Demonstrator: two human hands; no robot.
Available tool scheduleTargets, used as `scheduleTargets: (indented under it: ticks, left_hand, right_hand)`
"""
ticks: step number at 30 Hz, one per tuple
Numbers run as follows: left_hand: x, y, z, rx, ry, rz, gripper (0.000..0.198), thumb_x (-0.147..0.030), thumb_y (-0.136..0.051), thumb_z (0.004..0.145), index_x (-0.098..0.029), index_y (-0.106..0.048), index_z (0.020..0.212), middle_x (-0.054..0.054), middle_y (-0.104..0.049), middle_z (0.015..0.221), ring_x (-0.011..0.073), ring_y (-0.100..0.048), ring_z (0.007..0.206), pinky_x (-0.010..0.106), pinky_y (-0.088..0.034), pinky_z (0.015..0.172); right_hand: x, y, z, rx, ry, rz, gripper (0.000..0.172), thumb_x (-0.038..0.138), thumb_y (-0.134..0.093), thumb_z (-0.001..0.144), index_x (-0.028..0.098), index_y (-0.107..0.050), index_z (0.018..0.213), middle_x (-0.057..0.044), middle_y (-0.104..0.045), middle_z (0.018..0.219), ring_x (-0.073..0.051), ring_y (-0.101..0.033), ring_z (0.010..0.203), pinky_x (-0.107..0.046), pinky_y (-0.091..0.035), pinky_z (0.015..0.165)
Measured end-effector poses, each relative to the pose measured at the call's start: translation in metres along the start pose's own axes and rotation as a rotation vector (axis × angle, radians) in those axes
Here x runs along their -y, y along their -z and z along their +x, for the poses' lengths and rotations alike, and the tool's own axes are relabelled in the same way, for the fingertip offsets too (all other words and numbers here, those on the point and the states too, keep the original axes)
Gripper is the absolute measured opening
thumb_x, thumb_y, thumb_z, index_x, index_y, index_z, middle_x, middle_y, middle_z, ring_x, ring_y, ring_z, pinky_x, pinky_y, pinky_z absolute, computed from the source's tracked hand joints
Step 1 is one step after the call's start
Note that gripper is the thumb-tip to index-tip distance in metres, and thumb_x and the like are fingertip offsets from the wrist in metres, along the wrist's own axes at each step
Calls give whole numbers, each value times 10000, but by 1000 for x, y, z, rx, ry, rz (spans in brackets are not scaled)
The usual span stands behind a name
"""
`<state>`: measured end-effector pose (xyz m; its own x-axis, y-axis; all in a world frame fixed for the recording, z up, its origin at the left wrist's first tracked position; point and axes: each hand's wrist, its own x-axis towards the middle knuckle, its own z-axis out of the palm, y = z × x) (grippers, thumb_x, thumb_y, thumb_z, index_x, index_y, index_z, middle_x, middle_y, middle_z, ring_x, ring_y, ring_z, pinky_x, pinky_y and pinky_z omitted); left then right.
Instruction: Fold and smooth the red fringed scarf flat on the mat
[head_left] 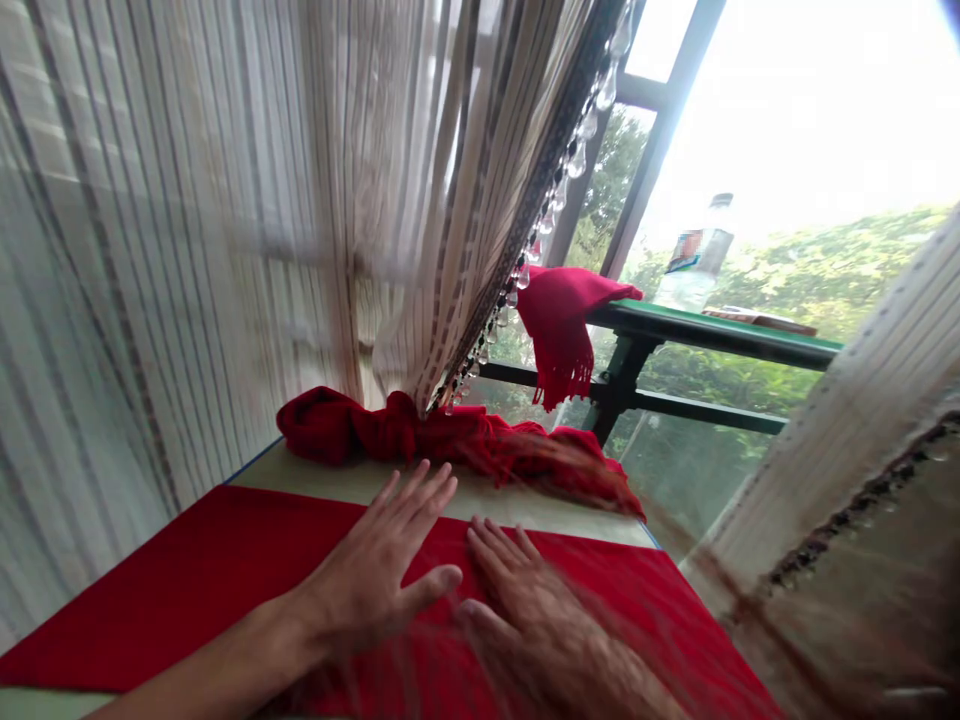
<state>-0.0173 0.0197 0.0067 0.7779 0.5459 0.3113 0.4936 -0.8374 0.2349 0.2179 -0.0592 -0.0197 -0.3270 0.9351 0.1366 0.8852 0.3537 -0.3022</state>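
Observation:
A flat red cloth (187,580) lies spread over a pale tabletop (315,475). My left hand (382,565) rests flat on the cloth with fingers stretched out and apart, the fingertips reaching the cloth's far edge. My right hand (517,590) lies flat on the cloth just to its right, fingers extended; it is partly smeared by motion. Neither hand holds anything. A bunched red fringed scarf (420,435) lies along the far side of the table, just beyond my fingertips.
A striped sheer curtain (300,200) with a beaded edge hangs over the table's far side. Another red fringed cloth (562,320) hangs from a green railing (720,335), where a plastic bottle (697,260) stands. A second curtain panel (847,440) is at the right.

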Motion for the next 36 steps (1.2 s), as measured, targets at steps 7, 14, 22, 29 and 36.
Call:
scheduleTargets:
  ticks: [7, 14, 22, 29, 36]
  left_hand:
    - [-4, -3, -7, 380, 92, -37, 799, -704, -365, 1024, -231, -205, 1647, 84, -175, 1693, 318, -113, 1572, 599, -64, 1267]
    - [-5, -1, -5, 355, 84, -64, 808, -703, -392, 1017, -217, -234, 1643, 114, -216, 1679, 327, -147, 1567, 597, -69, 1264]
    - [-6, 1, -7, 360, 88, -64, 813, -683, -424, 1018, -189, -245, 1638, 138, -226, 1674, 338, -144, 1566, 623, -67, 1257]
    - [-8, 2, -7, 331, 76, -64, 800, -703, -400, 1016, -208, -276, 1632, 133, -261, 1665, 346, -195, 1556, 624, -104, 1254]
    - [-7, -1, -8, 321, 82, -75, 819, -720, -395, 1007, -198, -287, 1629, 138, -265, 1663, 351, -193, 1556, 629, -104, 1254]
  right_hand:
    - [2, 5, 4, 15, -42, 78, 729, 569, -458, 1000, 187, -289, 1598, -129, -242, 1684, -289, -190, 1572, -583, -155, 1291]
    - [-1, -1, 6, 1, -45, 48, 766, 611, -445, 991, 176, -278, 1599, -123, -225, 1687, -303, -173, 1572, -598, -164, 1283]
    - [8, 8, 4, -181, -52, 34, 733, 556, -378, 1027, 179, -172, 1620, -104, -154, 1707, -262, -89, 1585, -603, -128, 1285]
    - [9, 3, 4, 87, -64, -4, 777, 641, -413, 991, 174, -267, 1595, -109, -224, 1680, -302, -176, 1569, -608, -130, 1282]
    - [9, 1, 4, 52, -36, -22, 766, 642, -409, 992, 239, -201, 1609, -82, -195, 1687, -304, -163, 1572, -655, -44, 1271]
